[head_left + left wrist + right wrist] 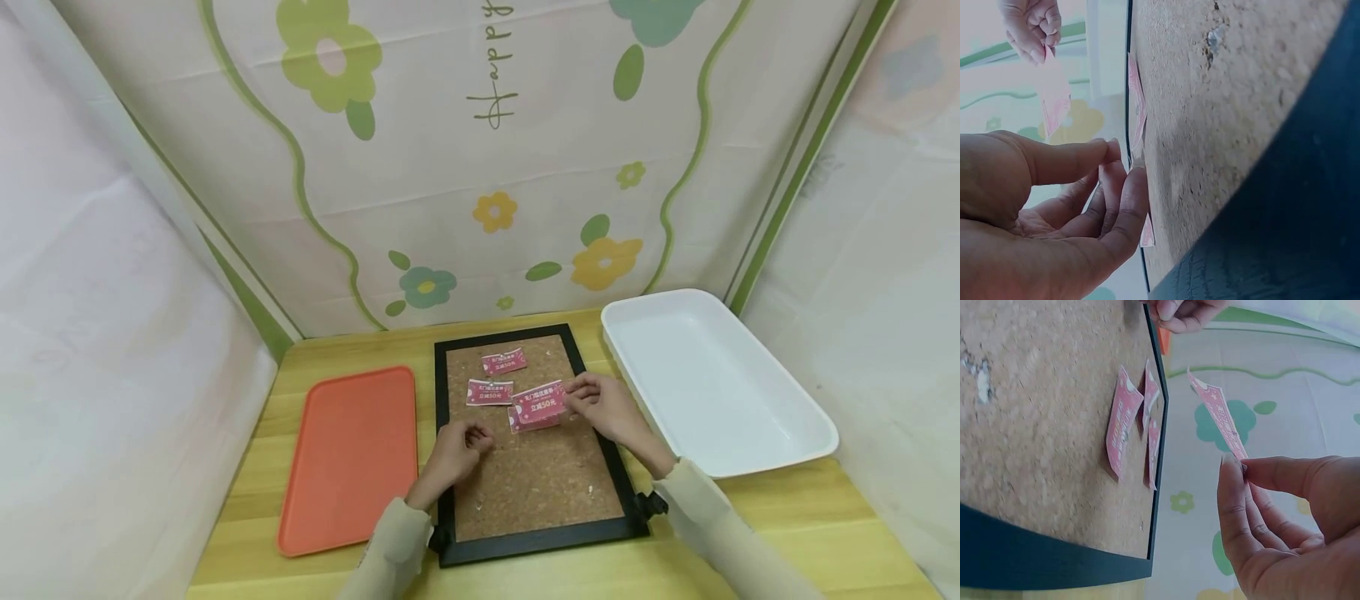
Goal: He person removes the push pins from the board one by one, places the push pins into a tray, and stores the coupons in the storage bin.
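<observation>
A cork board [536,483] with a black frame lies on the table. Between the right hand's [606,407] thumb and fingers is pinched the edge of a pink printed coupon [538,400], held above the board. Three similar coupons are on the cork: an upper one [504,362], a left one [490,393] and a lower one [534,424], which the held coupon partly covers in the head view. Over the left part of the cork, the left hand [453,450] has bent fingers, thumb and fingertips close together. Whether something small lies between them I cannot tell.
An orange-red tray [360,458] lies left of the board. On its right stands a white basin [712,383] with raised walls. Beyond the wooden tabletop [255,492], a flower-printed curtain [420,208] hangs at the back, with pale cloth on both sides.
</observation>
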Motion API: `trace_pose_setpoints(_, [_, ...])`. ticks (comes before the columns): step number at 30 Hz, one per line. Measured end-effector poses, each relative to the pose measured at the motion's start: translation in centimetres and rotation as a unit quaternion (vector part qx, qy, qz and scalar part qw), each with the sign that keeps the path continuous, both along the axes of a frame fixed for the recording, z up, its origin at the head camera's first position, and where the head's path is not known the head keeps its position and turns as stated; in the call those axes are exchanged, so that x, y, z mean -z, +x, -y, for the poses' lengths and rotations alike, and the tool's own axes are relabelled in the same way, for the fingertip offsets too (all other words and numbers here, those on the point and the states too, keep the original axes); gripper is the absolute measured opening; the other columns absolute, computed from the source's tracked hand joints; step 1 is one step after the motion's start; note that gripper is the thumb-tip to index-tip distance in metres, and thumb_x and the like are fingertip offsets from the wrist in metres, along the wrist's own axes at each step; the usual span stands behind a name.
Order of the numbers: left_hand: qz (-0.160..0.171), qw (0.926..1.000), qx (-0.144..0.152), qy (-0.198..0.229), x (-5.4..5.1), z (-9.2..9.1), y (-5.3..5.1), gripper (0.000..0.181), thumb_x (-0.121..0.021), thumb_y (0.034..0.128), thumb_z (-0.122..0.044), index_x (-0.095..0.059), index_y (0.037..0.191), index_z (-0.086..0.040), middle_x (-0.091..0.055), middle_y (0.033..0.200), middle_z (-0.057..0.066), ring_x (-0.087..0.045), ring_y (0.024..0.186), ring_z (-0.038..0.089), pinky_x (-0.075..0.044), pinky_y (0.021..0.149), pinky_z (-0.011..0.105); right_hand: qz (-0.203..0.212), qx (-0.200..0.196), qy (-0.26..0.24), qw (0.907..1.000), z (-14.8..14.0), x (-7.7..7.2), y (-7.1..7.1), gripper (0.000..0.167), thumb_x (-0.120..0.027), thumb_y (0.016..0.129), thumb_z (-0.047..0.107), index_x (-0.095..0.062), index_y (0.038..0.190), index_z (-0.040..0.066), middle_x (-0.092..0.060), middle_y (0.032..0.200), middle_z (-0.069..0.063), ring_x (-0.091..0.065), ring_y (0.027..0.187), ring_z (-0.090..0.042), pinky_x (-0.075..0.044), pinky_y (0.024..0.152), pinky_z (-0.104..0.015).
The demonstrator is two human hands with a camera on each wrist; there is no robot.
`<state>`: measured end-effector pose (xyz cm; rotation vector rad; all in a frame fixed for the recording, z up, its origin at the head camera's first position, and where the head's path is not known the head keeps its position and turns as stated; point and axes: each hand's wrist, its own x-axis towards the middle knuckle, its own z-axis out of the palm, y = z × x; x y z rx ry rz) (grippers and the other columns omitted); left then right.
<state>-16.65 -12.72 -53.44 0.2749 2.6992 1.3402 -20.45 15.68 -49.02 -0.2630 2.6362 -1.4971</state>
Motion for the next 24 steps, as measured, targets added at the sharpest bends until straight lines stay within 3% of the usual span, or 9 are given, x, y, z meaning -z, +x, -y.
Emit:
trace_pose_setpoints(4, [-0.013, 0.9999, 0.002, 0.011, -0.3, 0.3, 0.0, 0.008, -0.069, 0.0988, -0.004, -0.076, 0.099, -0.002, -0.073, 0.089, 0.008, -0.065, 0.078, 0.012, -0.053, 0.068, 0.021, -0.002, -0.003, -0.014, 0.9999, -0.5, -0.2, -0.4, 0.017, -0.069, 0.100, 0.008, -0.071, 0.113, -0.002, -0.077, 0.097, -0.018, -0.077, 0.082, -0.030, -0.064, 0.072, -0.045])
trace_pose_setpoints(11, [-0.044, 0.9988, -0.005, 0.022, -0.7, 1.2, -0.2, 0.009, -0.069, 0.0963, 0.001, -0.078, 0.098, 0.002, -0.074, 0.088, 0.012, -0.066, 0.077, 0.014, -0.053, 0.067, 0.020, -0.029, -0.002, -0.029, 0.9992, -1.3, -1.0, -1.2, 0.017, -0.066, 0.100, 0.004, -0.069, 0.113, -0.007, -0.076, 0.097, -0.023, -0.077, 0.082, -0.037, -0.063, 0.064, -0.026])
trace_pose_setpoints(18, [-0.015, 0.9986, -0.020, 0.046, -0.4, 2.5, -0.3, 0.009, -0.070, 0.0951, 0.001, -0.076, 0.102, 0.003, -0.073, 0.092, 0.013, -0.065, 0.081, 0.014, -0.053, 0.070, 0.019, -0.037, 0.018, -0.025, 0.9988, -2.6, -1.7, -2.4, 0.019, -0.064, 0.102, 0.005, -0.067, 0.116, -0.009, -0.074, 0.099, -0.025, -0.077, 0.083, -0.037, -0.063, 0.065, -0.024])
trace_pose_setpoints(24, [0.000, 0.9979, -0.047, 0.046, -0.1, 3.8, -0.1, 0.009, -0.070, 0.0968, -0.002, -0.076, 0.103, 0.000, -0.073, 0.094, 0.011, -0.065, 0.083, 0.016, -0.052, 0.070, 0.019, -0.025, 0.038, -0.026, 0.9986, -3.8, -2.0, -3.1, 0.022, -0.061, 0.104, 0.005, -0.064, 0.119, -0.010, -0.070, 0.106, -0.028, -0.078, 0.082, -0.028, -0.063, 0.068, -0.023])
